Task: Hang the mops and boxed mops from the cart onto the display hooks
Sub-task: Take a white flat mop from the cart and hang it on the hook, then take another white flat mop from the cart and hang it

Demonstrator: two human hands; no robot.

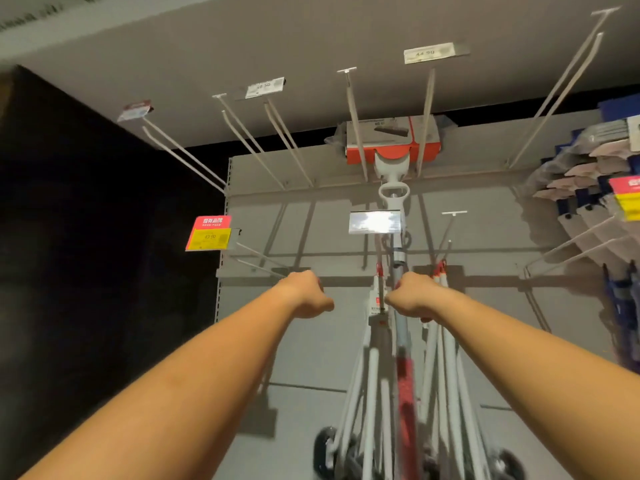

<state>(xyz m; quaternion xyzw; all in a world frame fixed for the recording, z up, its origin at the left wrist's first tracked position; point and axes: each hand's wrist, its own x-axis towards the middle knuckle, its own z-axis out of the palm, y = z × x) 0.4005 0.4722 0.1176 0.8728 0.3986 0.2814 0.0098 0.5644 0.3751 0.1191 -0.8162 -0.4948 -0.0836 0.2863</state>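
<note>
A grey-poled mop (402, 332) with white yoke and red-and-grey cardboard-boxed head stands upright, head uppermost among long white wire display hooks (242, 136), with white-handled mops (446, 358) hanging just beside its pole.

White paper price tag (428, 53) at 1 o'clock, on the tip of a white wire display hook (425, 123), read "44.99". Second white tag (265, 86), 11 o'clock: roughly "58.50", blurred. Red-and-yellow card tag (209, 233), 9 o'clock, read "自有品牌" and "43.90".
</note>
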